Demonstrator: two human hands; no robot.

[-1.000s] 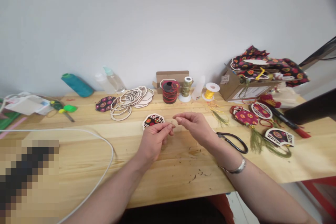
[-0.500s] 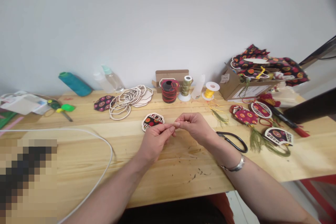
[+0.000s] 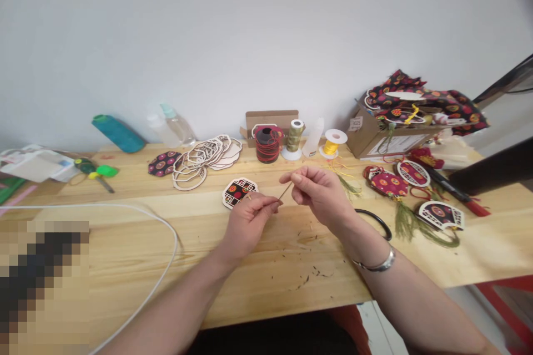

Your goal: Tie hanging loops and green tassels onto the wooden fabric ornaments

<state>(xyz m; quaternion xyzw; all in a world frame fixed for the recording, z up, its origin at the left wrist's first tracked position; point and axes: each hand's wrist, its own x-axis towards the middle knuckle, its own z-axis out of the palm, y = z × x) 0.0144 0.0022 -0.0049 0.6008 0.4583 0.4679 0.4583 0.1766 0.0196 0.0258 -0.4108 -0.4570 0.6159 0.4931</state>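
Note:
My left hand (image 3: 252,221) is closed, thumb and fingertips pinching one end of a thin brownish cord (image 3: 285,192). The cord runs taut up to my right hand (image 3: 320,191), which pinches its other end between thumb and forefinger. Both hands hover above the table, a short gap between them. Just behind my left fingers lies a wooden-framed pendant piece (image 3: 234,191) with black floral fabric, its lower edge partly covered by the hand. Beside my right wrist, the black handle of what look like scissors (image 3: 381,221) shows, the rest hidden under the forearm.
Spools of red cord (image 3: 267,147), olive thread (image 3: 295,138) and yellow cord (image 3: 332,145) stand along the back. Wooden frames (image 3: 199,161) are heaped left of them. Finished tasselled pendants (image 3: 387,182) and a fabric-filled carton (image 3: 375,141) occupy the right. A white cable (image 3: 172,233) curves at left.
My right hand has moved up and right, away from my left, and a length of cord now shows stretched between them. The forearm covers more of the black handle.

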